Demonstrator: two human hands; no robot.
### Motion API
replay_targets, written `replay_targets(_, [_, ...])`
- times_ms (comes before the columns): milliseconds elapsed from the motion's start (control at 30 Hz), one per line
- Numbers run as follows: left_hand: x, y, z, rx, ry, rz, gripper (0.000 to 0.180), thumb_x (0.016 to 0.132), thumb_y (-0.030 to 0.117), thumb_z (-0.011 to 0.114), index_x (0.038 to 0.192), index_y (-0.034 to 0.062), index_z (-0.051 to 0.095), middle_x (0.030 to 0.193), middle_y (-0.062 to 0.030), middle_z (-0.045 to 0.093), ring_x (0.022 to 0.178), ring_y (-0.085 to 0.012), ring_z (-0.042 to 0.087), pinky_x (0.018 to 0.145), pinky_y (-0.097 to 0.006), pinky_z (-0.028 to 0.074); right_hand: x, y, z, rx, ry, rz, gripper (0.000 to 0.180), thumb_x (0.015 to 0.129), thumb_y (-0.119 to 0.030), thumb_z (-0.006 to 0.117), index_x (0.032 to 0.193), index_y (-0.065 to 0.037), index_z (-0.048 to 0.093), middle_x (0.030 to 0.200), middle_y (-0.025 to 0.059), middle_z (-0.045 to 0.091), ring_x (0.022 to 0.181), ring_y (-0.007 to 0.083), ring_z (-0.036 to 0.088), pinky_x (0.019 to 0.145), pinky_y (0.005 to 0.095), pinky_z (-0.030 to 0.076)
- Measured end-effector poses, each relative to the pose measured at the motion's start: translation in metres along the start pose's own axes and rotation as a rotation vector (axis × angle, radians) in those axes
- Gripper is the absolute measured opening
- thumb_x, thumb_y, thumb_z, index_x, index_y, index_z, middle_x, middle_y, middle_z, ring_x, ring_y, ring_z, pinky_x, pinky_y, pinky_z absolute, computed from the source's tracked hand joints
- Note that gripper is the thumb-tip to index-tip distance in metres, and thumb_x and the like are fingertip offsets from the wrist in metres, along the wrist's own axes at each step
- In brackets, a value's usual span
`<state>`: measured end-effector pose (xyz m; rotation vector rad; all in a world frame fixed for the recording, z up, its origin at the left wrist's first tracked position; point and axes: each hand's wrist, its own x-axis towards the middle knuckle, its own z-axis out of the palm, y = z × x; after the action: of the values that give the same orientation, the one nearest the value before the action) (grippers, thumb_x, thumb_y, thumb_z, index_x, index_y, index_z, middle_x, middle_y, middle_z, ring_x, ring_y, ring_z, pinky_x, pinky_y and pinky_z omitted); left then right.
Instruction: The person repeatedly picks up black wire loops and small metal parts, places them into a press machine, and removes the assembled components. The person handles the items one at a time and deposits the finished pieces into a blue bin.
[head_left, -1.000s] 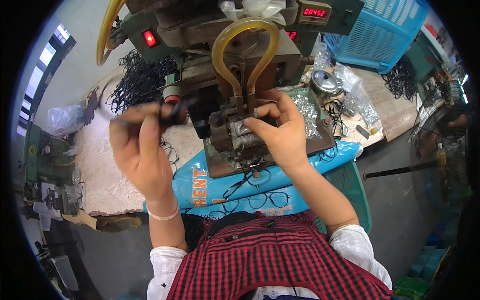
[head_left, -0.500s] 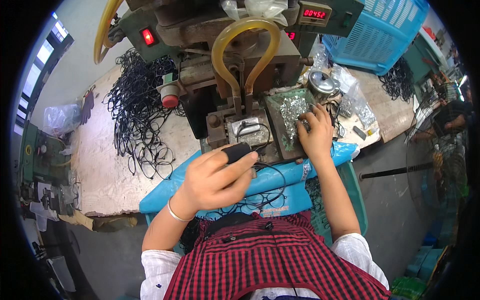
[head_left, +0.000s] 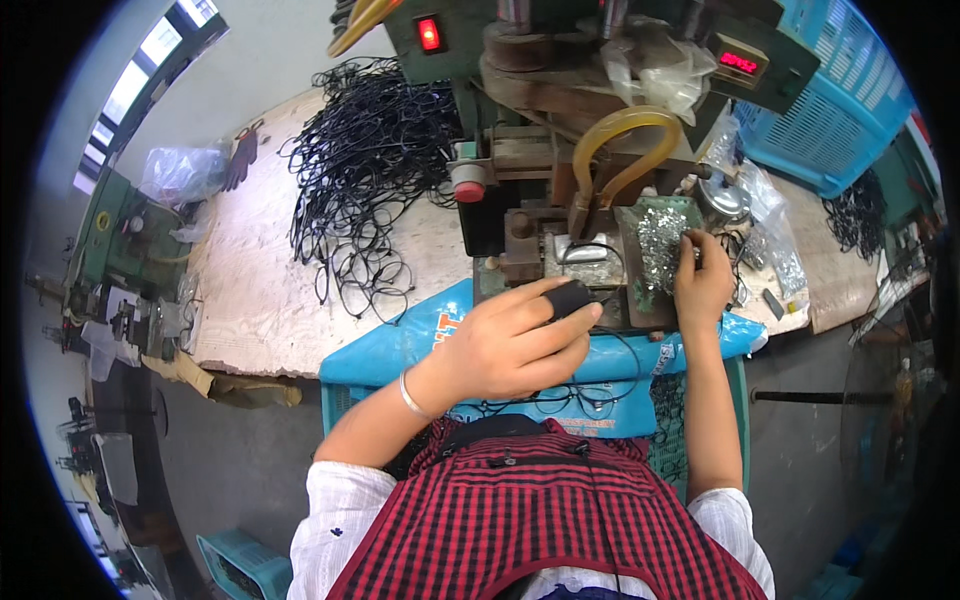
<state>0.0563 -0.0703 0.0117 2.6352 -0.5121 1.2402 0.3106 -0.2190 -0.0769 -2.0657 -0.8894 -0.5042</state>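
Note:
My left hand (head_left: 510,345) is closed around a small black frame piece (head_left: 570,298), held just in front of the press machine (head_left: 545,215) and above the blue sheet (head_left: 400,340). My right hand (head_left: 703,282) reaches to the green tray of small shiny metal parts (head_left: 655,245) to the right of the press die. Its fingertips dip into the heap, and I cannot see whether they pinch a part. A thin black wire loop (head_left: 590,250) lies on the die. More black frames (head_left: 560,400) hang over the sheet near my lap.
A big tangle of black wire frames (head_left: 370,170) covers the board to the left. A yellow hose loop (head_left: 620,150) and a red push button (head_left: 468,185) sit on the machine. Plastic bags of small parts (head_left: 770,230) and a blue basket (head_left: 840,110) stand at the right.
My left hand has come from the left of the press to its front with the black piece. My right hand has left the die for the tray of metal parts.

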Motion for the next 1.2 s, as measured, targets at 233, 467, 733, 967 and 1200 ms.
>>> replay_targets(233, [-0.072, -0.009, -0.078, 0.583, 0.214, -0.676, 0.023, 0.085, -0.004, 0.068, 0.108, 0.0010, 0.070, 0.126, -0.0162, 0.070, 0.114, -0.0336, 0.064, 0.101, -0.043, 0.046, -0.001, -0.005, -0.008, 0.019, -0.027, 0.057, 0.012, 0.089, -0.009, 0.075, 0.099, -0.003, 0.075, 0.093, 0.0127, 0.075, 0.086, 0.0286, 0.073, 0.079, 0.0368, 0.056])
replay_targets(467, [-0.184, -0.042, -0.105, 0.397, -0.538, -0.875, 0.027, 0.073, -0.008, 0.061, 0.091, 0.0056, 0.075, 0.148, -0.0086, 0.059, 0.125, -0.0396, 0.057, 0.111, -0.045, 0.043, 0.003, -0.007, 0.000, 0.154, -0.023, 0.046, 0.010, 0.084, -0.006, 0.074, 0.095, -0.005, 0.075, 0.095, 0.0134, 0.074, 0.091, 0.0349, 0.069, 0.082, 0.0432, 0.053])
replay_targets(733, [-0.173, -0.052, -0.047, 0.450, 0.053, -0.882, 0.016, 0.090, -0.006, 0.067, 0.104, 0.0003, 0.070, 0.113, -0.0128, 0.073, 0.100, -0.0313, 0.069, 0.085, -0.037, 0.056, 0.014, -0.073, -0.049, 0.526, -0.294, 0.110, 0.016, 0.086, 0.000, 0.073, 0.101, 0.001, 0.076, 0.098, 0.0079, 0.074, 0.094, 0.0166, 0.068, 0.086, 0.0298, 0.052])
replay_targets(967, [-0.130, -0.052, -0.017, -0.038, 0.596, -1.147, 0.007, 0.099, 0.001, 0.065, 0.106, -0.0022, 0.067, 0.098, -0.0047, 0.068, 0.090, -0.0115, 0.065, 0.081, -0.024, 0.052, 0.019, -0.127, -0.017, 0.947, -0.376, 0.238, 0.037, 0.081, 0.001, 0.074, 0.117, 0.002, 0.063, 0.094, 0.0083, 0.072, 0.091, 0.0143, 0.067, 0.087, 0.0285, 0.051])
replay_targets(1200, [0.005, -0.022, -0.046, -0.463, 0.802, -0.574, 0.013, 0.099, -0.004, 0.063, 0.111, -0.0062, 0.062, 0.106, -0.0130, 0.069, 0.095, -0.0184, 0.069, 0.087, -0.032, 0.059, 0.020, -0.128, -0.014, 0.990, -0.339, 0.316, 0.054, 0.080, 0.001, 0.075, 0.130, 0.005, 0.055, 0.089, 0.0043, 0.069, 0.090, 0.0100, 0.064, 0.092, 0.0259, 0.047])
